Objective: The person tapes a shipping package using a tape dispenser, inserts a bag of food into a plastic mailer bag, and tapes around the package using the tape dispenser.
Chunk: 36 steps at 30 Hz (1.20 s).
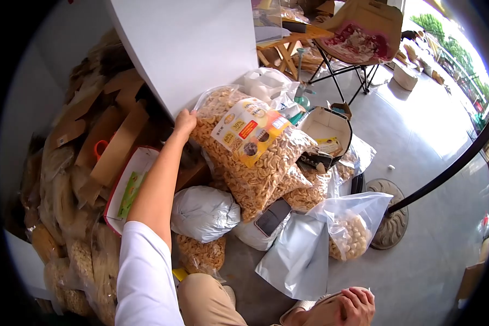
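Note:
My left hand (186,123) is closed on the upper left corner of a large clear bag of cashews (250,155) with a yellow and white label. The bag leans on other bags beside the white pillar. My right hand (357,305) rests on my right knee at the bottom, fingers bent over it; no object shows in it. Below the cashew bag are a silvery-white wrapped bundle (205,213), a dark phone (273,217) lying on a pale bag, and a small bag of brown pieces (201,254). An open clear bag of round pale pieces (349,236) stands to the right.
Cardboard boxes (111,138) and many filled bags (65,217) crowd the left, near a red-edged white tray (126,187). An open black-edged box (326,130) sits behind the bags. A round metal base (387,217) with a dark pole and a folding chair (358,38) stand right.

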Each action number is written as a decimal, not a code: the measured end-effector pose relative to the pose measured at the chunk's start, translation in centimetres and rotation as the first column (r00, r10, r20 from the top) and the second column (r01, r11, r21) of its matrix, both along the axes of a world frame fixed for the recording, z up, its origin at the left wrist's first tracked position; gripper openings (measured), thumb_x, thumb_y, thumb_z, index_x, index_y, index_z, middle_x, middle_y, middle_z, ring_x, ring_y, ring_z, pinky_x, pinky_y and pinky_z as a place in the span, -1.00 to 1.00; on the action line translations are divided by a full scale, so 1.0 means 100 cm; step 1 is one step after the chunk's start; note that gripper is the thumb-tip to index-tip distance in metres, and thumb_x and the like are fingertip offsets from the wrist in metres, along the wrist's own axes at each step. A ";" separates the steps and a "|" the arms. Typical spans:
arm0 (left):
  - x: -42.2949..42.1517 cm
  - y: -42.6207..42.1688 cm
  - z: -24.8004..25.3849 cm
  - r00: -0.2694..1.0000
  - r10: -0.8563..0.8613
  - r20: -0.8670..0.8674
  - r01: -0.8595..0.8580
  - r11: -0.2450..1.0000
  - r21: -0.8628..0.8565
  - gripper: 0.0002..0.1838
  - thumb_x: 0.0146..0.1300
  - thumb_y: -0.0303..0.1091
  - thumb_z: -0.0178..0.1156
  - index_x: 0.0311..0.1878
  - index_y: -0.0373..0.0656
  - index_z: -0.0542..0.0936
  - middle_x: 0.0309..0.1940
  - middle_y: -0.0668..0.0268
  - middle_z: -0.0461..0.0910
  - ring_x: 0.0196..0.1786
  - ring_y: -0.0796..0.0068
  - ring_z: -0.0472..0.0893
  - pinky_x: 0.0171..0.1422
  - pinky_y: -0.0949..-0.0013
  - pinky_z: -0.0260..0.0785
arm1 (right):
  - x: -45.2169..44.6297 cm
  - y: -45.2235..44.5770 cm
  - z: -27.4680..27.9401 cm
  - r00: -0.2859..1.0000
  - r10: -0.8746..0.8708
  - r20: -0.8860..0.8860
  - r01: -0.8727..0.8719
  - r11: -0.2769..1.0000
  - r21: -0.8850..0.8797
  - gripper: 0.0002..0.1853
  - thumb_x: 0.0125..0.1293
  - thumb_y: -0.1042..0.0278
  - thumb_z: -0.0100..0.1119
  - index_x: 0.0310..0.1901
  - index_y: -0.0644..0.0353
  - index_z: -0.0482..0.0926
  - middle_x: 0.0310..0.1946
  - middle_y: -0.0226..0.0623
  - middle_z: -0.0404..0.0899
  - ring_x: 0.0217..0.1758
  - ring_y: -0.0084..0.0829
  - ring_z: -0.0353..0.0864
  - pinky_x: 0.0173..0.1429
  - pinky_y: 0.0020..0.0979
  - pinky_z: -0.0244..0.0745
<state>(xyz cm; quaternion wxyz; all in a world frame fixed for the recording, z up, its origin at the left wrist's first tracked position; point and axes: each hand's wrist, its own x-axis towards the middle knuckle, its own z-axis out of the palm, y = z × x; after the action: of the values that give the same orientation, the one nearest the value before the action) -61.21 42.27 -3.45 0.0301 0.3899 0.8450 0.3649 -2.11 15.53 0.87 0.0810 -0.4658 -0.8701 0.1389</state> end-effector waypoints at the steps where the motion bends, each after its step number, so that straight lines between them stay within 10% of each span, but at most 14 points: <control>1: -0.001 0.001 -0.002 1.000 -0.008 0.005 0.008 1.000 -0.006 -0.57 0.19 -0.16 0.04 -0.07 -0.39 0.45 -0.13 -0.11 0.50 -0.01 -0.01 0.48 0.02 0.17 0.30 | -0.001 0.000 0.000 1.000 -0.004 -0.009 0.004 1.000 0.007 -0.69 0.00 0.39 0.15 -0.16 0.19 0.52 -0.08 -0.23 0.51 0.09 -0.18 0.39 0.23 -0.08 0.14; 10: -0.001 -0.017 0.012 0.994 -0.015 0.111 0.020 0.999 -0.047 -0.77 0.17 -0.25 0.06 -0.36 -0.21 0.59 -0.39 0.08 0.58 -0.22 0.12 0.57 -0.18 0.20 0.36 | -0.011 -0.001 0.003 1.000 0.005 -0.025 -0.004 1.000 0.013 -0.71 0.00 0.39 0.14 -0.17 0.19 0.52 -0.09 -0.23 0.51 0.08 -0.18 0.40 0.21 -0.09 0.16; 16: 0.028 -0.036 0.041 0.955 0.015 -0.297 0.004 0.998 0.062 -0.78 0.17 -0.28 0.04 -0.44 -0.23 0.52 -0.52 0.09 0.53 -0.40 0.20 0.56 -0.29 0.23 0.35 | -0.007 -0.010 0.008 0.999 0.024 -0.041 -0.022 0.998 0.053 -0.70 -0.01 0.39 0.14 -0.17 0.18 0.52 -0.09 -0.23 0.51 0.07 -0.18 0.40 0.20 -0.11 0.18; 21: 0.034 -0.074 0.078 0.818 -0.369 0.441 0.135 0.869 0.476 -0.71 0.33 -0.30 -0.08 -0.53 -0.16 0.40 -0.71 0.37 0.34 -0.65 0.55 0.40 -0.55 0.49 0.23 | -0.005 -0.016 0.013 0.999 0.040 -0.021 -0.038 0.998 0.058 -0.69 -0.02 0.36 0.16 -0.16 0.17 0.52 -0.08 -0.21 0.51 0.08 -0.18 0.41 0.20 -0.12 0.18; 30: 0.185 -0.166 0.159 0.484 -0.711 0.510 0.254 0.672 0.695 -0.76 0.33 -0.33 -0.04 -0.47 -0.15 0.43 -0.67 0.44 0.37 -0.52 0.59 0.53 -0.44 0.57 0.44 | -0.016 -0.021 -0.003 0.988 0.076 -0.131 -0.045 0.973 0.225 -0.80 -0.02 0.34 0.15 -0.32 0.21 0.54 -0.22 -0.28 0.58 -0.04 -0.31 0.51 0.09 -0.24 0.30; 36: 0.271 -0.205 0.188 0.349 -0.809 0.474 0.218 0.561 0.798 -0.77 0.34 -0.38 -0.06 -0.46 -0.20 0.43 -0.65 0.41 0.34 -0.50 0.56 0.52 -0.44 0.62 0.45 | -0.025 -0.043 -0.001 0.972 0.022 -0.235 0.019 0.985 0.170 -0.55 0.09 0.28 0.14 0.03 0.26 0.37 0.15 -0.10 0.32 0.09 -0.12 0.39 0.16 -0.19 0.27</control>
<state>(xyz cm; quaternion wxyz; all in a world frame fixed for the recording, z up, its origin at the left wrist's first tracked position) -34.14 21.80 15.36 0.4085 0.4242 0.3745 0.7163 -4.66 11.24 0.81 0.2233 -0.4365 -0.8635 0.1183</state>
